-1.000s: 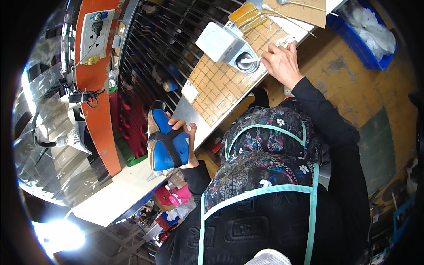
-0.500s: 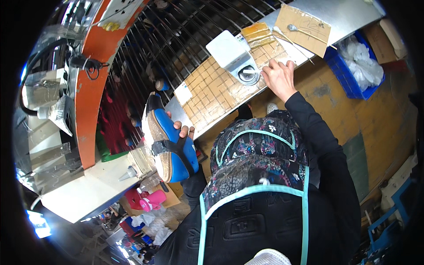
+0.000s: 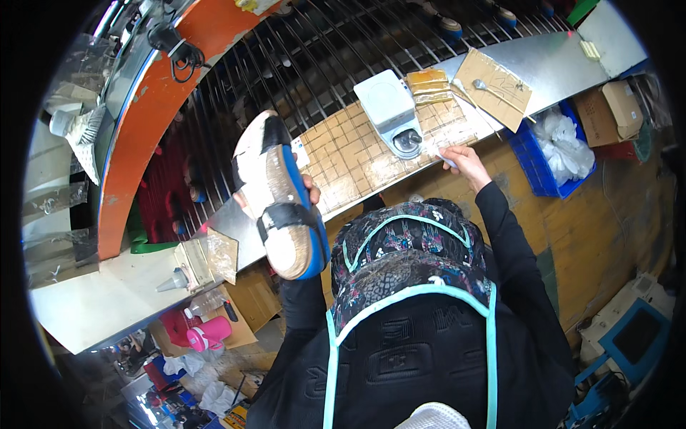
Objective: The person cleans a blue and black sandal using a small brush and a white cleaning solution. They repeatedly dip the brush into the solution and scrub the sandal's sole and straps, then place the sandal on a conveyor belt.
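At mid-frame, the left hand (image 3: 311,188) grips a blue-and-white, black-strapped shoe (image 3: 282,189) while the right hand (image 3: 466,166) pinches a slim whitish tool (image 3: 448,161), seemingly readying it, steady aim needed next.

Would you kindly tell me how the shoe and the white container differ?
The shoe is held in the left hand; the container rests on the bench. The shoe shows the camera its sole; the container, its round cup. The shoe has blue and black parts; the container's body is whitish. Both show pale surfaces.
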The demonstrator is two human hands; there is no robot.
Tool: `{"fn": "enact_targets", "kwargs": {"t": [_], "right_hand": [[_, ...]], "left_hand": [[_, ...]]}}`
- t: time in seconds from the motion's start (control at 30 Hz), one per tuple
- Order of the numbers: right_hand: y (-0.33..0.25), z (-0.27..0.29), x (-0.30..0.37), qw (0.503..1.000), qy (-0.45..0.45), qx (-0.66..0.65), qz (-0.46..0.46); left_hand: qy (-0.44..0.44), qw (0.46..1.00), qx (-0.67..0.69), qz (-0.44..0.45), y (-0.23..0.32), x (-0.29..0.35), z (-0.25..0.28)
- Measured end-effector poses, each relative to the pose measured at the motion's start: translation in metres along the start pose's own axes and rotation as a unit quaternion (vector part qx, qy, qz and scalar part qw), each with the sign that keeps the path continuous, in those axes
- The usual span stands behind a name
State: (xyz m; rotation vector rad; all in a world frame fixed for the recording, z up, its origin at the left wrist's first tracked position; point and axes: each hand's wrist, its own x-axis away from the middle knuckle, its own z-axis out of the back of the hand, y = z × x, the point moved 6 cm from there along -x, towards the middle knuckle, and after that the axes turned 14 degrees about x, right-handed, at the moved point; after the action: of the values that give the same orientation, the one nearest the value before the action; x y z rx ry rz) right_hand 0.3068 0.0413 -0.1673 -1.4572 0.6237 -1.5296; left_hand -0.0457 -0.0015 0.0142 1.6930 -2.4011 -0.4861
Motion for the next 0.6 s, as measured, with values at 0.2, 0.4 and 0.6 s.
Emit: {"fn": "enact_targets", "kwargs": {"t": [0.2,0.4,0.6], "right_hand": [[-0.054,0.006,0.025,0.942,0.197,0.227,0.151],[-0.211,-0.006,0.125,0.763,0.361,0.325,0.427],[-0.262,-0.038,0.175,0.803,0.285,0.192,0.486]], "left_hand": [[0.27,0.96,-0.041,-0.063,-0.029,-0.01,0.041],[0.201,0.956,-0.198,-0.081,-0.041,-0.038,-0.01],[0.088,0.96,-0.239,-0.119,-0.04,-0.041,-0.057]]}}
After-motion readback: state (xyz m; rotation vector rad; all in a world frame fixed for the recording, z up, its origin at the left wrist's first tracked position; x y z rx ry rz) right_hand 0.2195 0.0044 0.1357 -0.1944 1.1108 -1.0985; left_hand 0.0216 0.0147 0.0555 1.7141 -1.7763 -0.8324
